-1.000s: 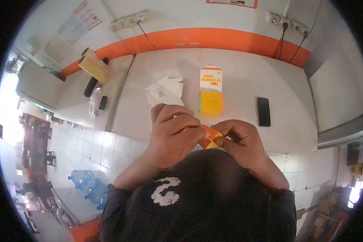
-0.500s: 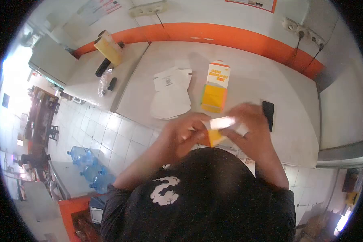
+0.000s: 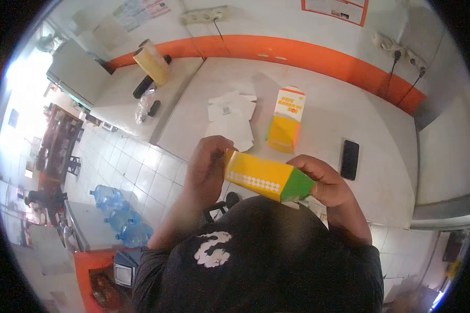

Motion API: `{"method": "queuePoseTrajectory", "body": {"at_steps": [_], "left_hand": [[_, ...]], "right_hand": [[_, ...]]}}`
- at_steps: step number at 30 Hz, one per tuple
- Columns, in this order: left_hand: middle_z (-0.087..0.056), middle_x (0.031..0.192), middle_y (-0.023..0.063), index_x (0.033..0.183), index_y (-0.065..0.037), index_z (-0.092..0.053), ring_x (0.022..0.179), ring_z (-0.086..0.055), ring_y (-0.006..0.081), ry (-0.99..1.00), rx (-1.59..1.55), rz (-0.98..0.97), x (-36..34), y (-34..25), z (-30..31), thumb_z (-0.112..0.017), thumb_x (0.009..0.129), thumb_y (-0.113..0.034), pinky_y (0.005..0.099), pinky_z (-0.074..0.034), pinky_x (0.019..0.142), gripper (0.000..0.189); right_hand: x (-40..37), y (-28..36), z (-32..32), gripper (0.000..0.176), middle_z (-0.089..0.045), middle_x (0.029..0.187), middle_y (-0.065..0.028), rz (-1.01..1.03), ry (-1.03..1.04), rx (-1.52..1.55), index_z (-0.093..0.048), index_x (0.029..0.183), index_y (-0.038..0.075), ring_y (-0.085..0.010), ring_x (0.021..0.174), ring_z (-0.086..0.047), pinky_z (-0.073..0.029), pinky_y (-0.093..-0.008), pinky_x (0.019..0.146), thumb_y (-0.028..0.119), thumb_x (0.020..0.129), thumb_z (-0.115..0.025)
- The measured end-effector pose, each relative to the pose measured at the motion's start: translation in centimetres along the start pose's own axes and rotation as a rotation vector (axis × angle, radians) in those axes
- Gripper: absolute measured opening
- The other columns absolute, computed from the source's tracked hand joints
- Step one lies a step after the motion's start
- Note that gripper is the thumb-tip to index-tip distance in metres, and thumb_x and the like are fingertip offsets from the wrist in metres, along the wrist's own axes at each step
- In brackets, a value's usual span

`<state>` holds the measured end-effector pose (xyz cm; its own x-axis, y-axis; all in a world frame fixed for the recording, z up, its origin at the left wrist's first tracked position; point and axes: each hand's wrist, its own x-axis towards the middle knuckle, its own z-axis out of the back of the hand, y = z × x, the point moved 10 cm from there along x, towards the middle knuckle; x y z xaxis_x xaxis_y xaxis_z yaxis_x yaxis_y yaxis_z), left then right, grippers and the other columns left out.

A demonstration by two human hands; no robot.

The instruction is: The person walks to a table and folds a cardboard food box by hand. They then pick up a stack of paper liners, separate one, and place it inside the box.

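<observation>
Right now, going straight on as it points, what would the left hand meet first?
Beyond the yellow box it holds, the left hand would probably meet the white cardboard on the table, though the hand's height is unclear.

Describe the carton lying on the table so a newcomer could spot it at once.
On the large white table below the orange wall stripe, look between the white cardboard and the black phone. The carton there has orange lettering on white above a yellow part, unlike the yellow-and-green box held by the left hand and right hand.
</observation>
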<state>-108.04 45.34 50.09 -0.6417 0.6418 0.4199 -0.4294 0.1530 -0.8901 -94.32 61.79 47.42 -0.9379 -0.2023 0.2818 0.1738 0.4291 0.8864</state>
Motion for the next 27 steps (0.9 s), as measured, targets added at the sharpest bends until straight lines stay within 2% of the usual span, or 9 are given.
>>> {"method": "queuePoseTrajectory", "body": {"at_steps": [4, 7, 9, 12, 15, 17, 20, 24, 27], "left_hand": [[-0.061, 0.115, 0.0156, 0.122, -0.003, -0.05, 0.106, -0.066, 0.0244, -0.115, 0.597, -0.083, 0.3, -1.6, 1.6, -0.055, 0.103, 0.005, 0.0399, -0.056, 0.099, 0.021], [-0.062, 0.129, 0.0183, 0.129, 0.0, -0.052, 0.117, -0.064, 0.0264, 0.046, 0.205, 0.206, 0.1, 1.2, 0.6, -0.058, 0.098, 0.008, 0.039, -0.053, 0.103, 0.033], [-0.063, 0.135, 0.0183, 0.132, 0.0, -0.057, 0.123, -0.062, 0.0275, 0.124, 0.467, -0.029, 1.3, -2.9, -0.6, -0.065, 0.095, 0.003, 0.0384, -0.053, 0.102, 0.038], [-0.064, 0.137, 0.0171, 0.123, -0.008, -0.066, 0.124, -0.064, 0.0346, 0.314, 0.618, -0.185, 2.0, -8.8, -4.0, -0.07, 0.086, 0.0, 0.0459, -0.052, 0.105, 0.038], [-0.07, 0.117, 0.0112, 0.114, -0.017, -0.074, 0.107, -0.07, 0.0329, 0.455, 0.722, -0.192, 1.8, -8.0, -6.7, -0.073, 0.086, -0.009, 0.0464, -0.056, 0.094, 0.029], [-0.071, 0.105, 0.0092, 0.115, -0.015, -0.074, 0.096, -0.072, 0.0326, 0.586, 0.731, -0.15, 1.8, -5.9, -7.4, -0.074, 0.089, -0.012, 0.0447, -0.058, 0.086, 0.026], [-0.068, 0.092, 0.0098, 0.116, -0.012, -0.074, 0.084, -0.071, 0.0335, 0.435, 0.69, 0.013, 2.4, -4.8, -6.8, -0.074, 0.091, -0.013, 0.0439, -0.058, 0.076, 0.025], [-0.07, 0.094, 0.0135, 0.119, -0.009, -0.073, 0.085, -0.072, 0.0342, 0.481, 0.645, -0.001, 2.6, -4.2, -7.3, -0.076, 0.089, -0.008, 0.0424, -0.058, 0.076, 0.03], [-0.072, 0.096, 0.0137, 0.117, -0.006, -0.072, 0.086, -0.074, 0.0308, 0.496, 0.5, -0.083, 2.6, -4.2, -8.0, -0.077, 0.087, -0.003, 0.0393, -0.059, 0.075, 0.031]], "right_hand": [[0.2, 0.5, 1.6, 0.035, -0.068, 0.116, -0.0119, 0.141, -0.102, -0.181, -0.062, 0.126, 0.0, -0.0209, 0.112, -0.065, -0.05, -0.036, 0.099, 0.023, 0.101, -0.072], [0.0, 1.0, 3.5, 0.019, -0.071, 0.103, -0.0132, 0.051, -0.289, -0.623, -0.068, 0.113, 0.003, -0.0238, 0.102, -0.07, -0.053, -0.0362, 0.092, 0.01, 0.096, -0.074], [0.9, 3.8, 3.2, 0.015, -0.072, 0.096, -0.0146, 0.02, -0.343, -0.902, -0.069, 0.107, 0.004, -0.0284, 0.096, -0.072, -0.055, -0.0371, 0.087, 0.003, 0.092, -0.074], [1.8, 4.6, 1.8, 0.015, -0.068, 0.092, -0.0127, -0.027, -0.215, -1.073, -0.067, 0.102, 0.004, -0.0299, 0.089, -0.067, -0.051, -0.037, 0.081, -0.003, 0.09, -0.07], [2.2, 5.3, 0.0, 0.018, -0.066, 0.09, -0.0128, 0.037, -0.117, -1.28, -0.067, 0.101, 0.006, -0.0367, 0.088, -0.063, -0.051, -0.0431, 0.081, -0.003, 0.086, -0.072], [1.9, 5.7, 0.3, 0.019, -0.066, 0.09, -0.0114, 0.079, -0.197, -1.345, -0.067, 0.1, 0.007, -0.0366, 0.089, -0.063, -0.05, -0.0447, 0.082, -0.003, 0.085, -0.073], [1.2, 6.1, 0.7, 0.02, -0.066, 0.091, -0.011, 0.136, -0.303, -1.372, -0.067, 0.099, 0.007, -0.0368, 0.089, -0.062, -0.049, -0.046, 0.083, -0.001, 0.083, -0.075], [0.1, 6.5, 0.4, 0.02, -0.064, 0.091, -0.0109, 0.282, -0.431, -1.391, -0.068, 0.097, 0.007, -0.0354, 0.088, -0.063, -0.049, -0.0467, 0.084, 0.002, 0.08, -0.078], [-0.4, 7.0, -0.4, 0.018, -0.065, 0.093, -0.0091, 0.407, -0.38, -1.34, -0.07, 0.094, 0.008, -0.0313, 0.087, -0.065, -0.05, -0.0487, 0.088, 0.005, 0.079, -0.08]]}}
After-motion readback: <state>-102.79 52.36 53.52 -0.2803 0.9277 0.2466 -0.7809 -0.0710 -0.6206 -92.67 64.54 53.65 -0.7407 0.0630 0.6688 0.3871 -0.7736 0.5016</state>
